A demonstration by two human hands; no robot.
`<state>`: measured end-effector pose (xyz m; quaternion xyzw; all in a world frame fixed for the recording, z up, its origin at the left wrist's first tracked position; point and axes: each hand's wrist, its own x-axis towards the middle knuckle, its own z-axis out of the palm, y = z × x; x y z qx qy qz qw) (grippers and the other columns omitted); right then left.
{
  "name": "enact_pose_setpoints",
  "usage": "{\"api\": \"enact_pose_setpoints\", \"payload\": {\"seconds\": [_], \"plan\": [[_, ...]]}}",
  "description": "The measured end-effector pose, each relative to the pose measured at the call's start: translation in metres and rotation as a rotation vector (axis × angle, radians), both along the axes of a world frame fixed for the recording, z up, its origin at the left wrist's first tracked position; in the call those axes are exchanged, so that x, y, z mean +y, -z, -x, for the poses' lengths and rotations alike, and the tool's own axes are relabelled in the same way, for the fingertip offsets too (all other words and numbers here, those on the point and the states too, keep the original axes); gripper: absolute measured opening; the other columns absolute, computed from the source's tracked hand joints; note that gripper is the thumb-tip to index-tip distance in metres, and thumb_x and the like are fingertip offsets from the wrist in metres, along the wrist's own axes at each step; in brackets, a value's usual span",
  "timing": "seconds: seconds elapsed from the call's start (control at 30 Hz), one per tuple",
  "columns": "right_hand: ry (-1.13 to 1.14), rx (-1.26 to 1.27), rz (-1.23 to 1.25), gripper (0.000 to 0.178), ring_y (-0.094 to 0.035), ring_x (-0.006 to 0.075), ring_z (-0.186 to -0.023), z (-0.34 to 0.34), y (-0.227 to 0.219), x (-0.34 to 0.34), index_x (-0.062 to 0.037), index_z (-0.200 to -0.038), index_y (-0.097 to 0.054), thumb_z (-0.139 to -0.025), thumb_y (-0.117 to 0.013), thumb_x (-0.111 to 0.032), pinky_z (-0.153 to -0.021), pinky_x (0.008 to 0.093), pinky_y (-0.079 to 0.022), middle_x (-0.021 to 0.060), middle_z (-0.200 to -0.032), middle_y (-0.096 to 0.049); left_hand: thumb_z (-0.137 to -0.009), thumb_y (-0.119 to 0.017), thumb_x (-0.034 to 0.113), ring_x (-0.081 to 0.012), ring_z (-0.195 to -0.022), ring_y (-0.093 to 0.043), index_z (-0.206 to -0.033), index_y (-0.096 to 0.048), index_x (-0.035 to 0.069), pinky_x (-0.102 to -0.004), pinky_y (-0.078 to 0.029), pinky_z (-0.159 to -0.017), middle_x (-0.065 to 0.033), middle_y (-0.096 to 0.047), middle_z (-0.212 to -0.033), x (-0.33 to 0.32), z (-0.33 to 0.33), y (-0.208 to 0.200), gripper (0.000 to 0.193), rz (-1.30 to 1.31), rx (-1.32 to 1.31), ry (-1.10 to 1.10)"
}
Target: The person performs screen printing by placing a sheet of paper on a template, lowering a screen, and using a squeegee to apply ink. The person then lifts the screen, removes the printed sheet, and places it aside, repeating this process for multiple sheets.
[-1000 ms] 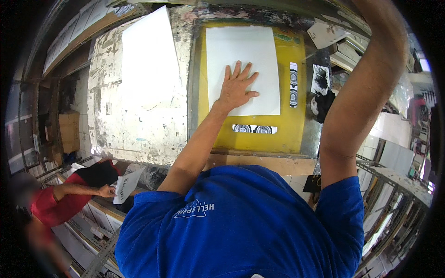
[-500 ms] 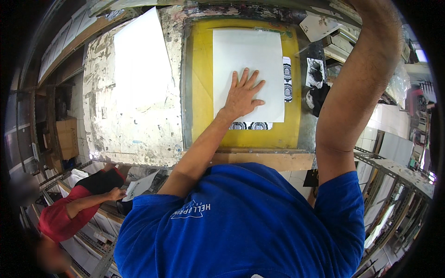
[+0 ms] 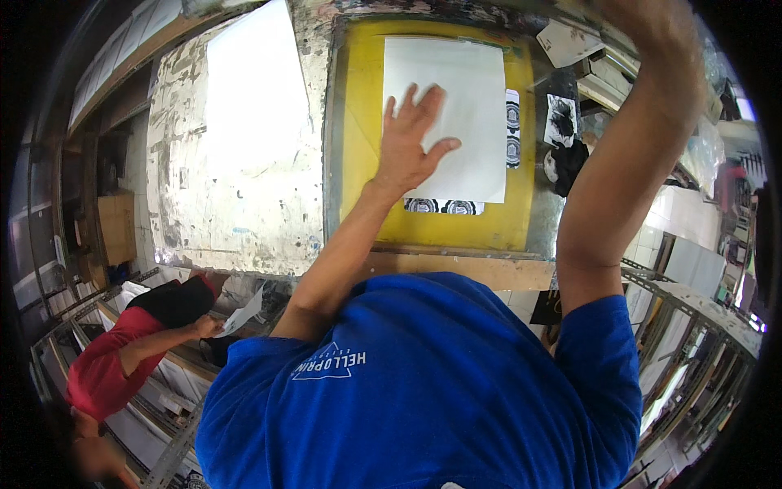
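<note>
A blank white sheet of paper [image 3: 474, 106] lies on a yellow printing screen [image 3: 358, 106]. Past its right and lower edges shows a white sheet with round black emblems [image 3: 511, 147]. My left hand [image 3: 410, 143] is over the left half of the blank paper, fingers stretched out and thumb apart, slightly blurred, with nothing in it. Whether its palm touches the paper I cannot tell. At the upper right my right arm reaches far up; my right hand [image 3: 648, 20] is blurred at the picture's rim, with its fingers hidden.
Left of the screen, white paper [image 3: 257, 98] lies on a paint-stained table [image 3: 183, 204]. A black-smeared paper [image 3: 561, 118] and a dark cloth [image 3: 568, 167] lie at the screen's right. At the lower left a person in red [image 3: 110, 367] holds a sheet [image 3: 244, 314]. Metal racks [image 3: 684, 326] stand right.
My left hand, spread flat on the paper's middle before, has shifted left over it, its fingers now closer together. The whole view has shifted slightly. My right arm stays raised.
</note>
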<state>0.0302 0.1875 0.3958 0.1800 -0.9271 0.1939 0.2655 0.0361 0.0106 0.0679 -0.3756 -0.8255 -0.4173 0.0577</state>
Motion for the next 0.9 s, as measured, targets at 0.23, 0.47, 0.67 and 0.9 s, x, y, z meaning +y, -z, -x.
{"api": "enact_pose_setpoints", "payload": {"seconds": [0.23,0.47,0.67,0.9], "plan": [[0.065,0.106,-0.03,0.055,-0.063,0.0265,-0.071,-0.052,0.082,-0.02,-0.0176,-0.127,-0.075,-0.073,-0.077,-0.005,-0.07,0.0359,-0.052,0.0124,-0.083,-0.067,-0.083,-0.085,0.046,-0.024,-0.126,-0.059,-0.155,-0.03,-0.004,-0.0396,-0.05,-0.106,-0.0147,-0.057,-0.138,-0.079,-0.007,-0.09,0.103,-1.018,-0.191,-0.123],[0.122,-0.25,0.066,0.054,-0.058,0.0279,-0.071,-0.105,0.178,-0.05,-0.0188,-0.127,-0.075,-0.074,-0.078,-0.009,-0.071,0.0392,-0.046,0.0105,-0.083,-0.066,-0.062,-0.1,0.018,-0.0239,-0.125,-0.061,-0.154,-0.035,-0.012,-0.0362,-0.049,-0.107,-0.02,-0.06,-0.14,-0.147,-0.087,-0.006,0.116,-0.762,-0.728,-0.317],[0.111,-0.552,0.051,0.066,-0.059,0.0282,-0.085,-0.115,0.286,-0.052,-0.0228,-0.138,-0.067,-0.074,-0.081,-0.013,-0.086,0.0436,-0.044,0.0085,-0.09,-0.061,-0.056,-0.097,0.02,-0.034,-0.135,-0.048,-0.145,-0.055,0.0,-0.0464,-0.037,-0.115,-0.0188,-0.053,-0.149,-0.168,-0.102,0.065,0.101,-0.153,-0.288,-0.388],[0.252,-0.548,-0.033,0.084,-0.052,0.0277,-0.107,-0.096,0.329,-0.055,-0.0247,-0.142,-0.061,-0.061,-0.08,-0.008,-0.097,0.0488,-0.034,0.0086,-0.102,-0.054,-0.055,-0.093,0.032,-0.0421,-0.139,-0.037,-0.134,-0.063,-0.001,-0.0528,-0.03,-0.115,-0.021,-0.045,-0.154,-0.169,-0.102,0.066,0.09,0.127,-0.154,-0.459]]}}
